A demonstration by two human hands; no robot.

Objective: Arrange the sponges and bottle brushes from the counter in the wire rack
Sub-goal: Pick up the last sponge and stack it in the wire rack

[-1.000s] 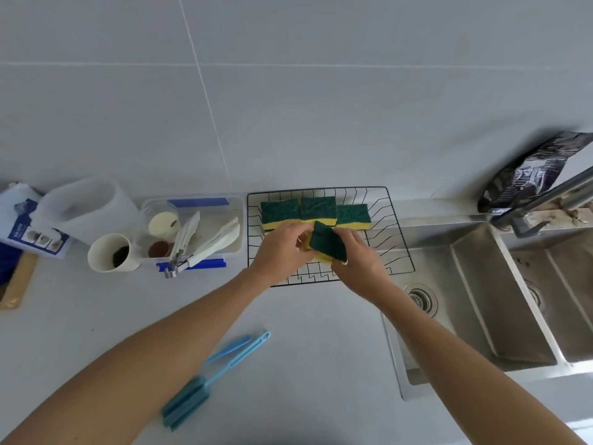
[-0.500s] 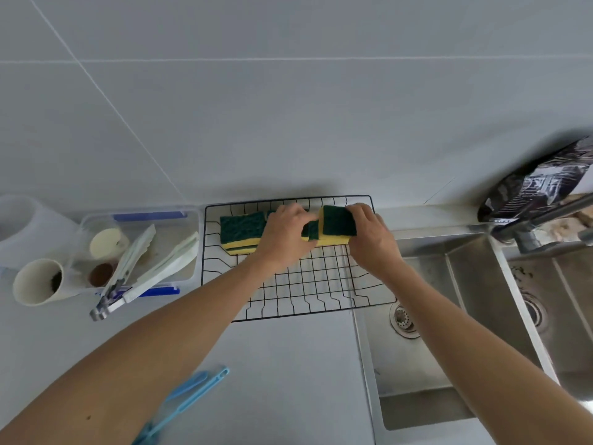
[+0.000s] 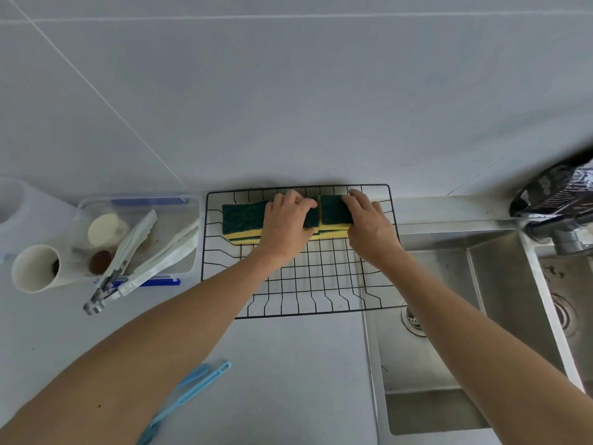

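A black wire rack (image 3: 321, 284) lies on the counter against the wall, its right end over the sink. Green-and-yellow sponges sit in a row along its back. The left sponge (image 3: 242, 220) is free. My left hand (image 3: 285, 226) presses down on the middle sponges, which it mostly hides. My right hand (image 3: 365, 220) grips the right sponge (image 3: 333, 211), which lies on top of another sponge. Two light blue bottle brushes (image 3: 192, 390) lie on the counter near my left forearm.
A clear plastic box (image 3: 141, 203) with white tongs (image 3: 141, 261) and small cups stands left of the rack. A white cup (image 3: 35, 268) lies beside it. The steel sink (image 3: 465, 316) and a tap (image 3: 558, 232) are on the right.
Both hands carried the fourth sponge from the rack's front to its back row and set it on the right-hand sponge. The camera view shifted.
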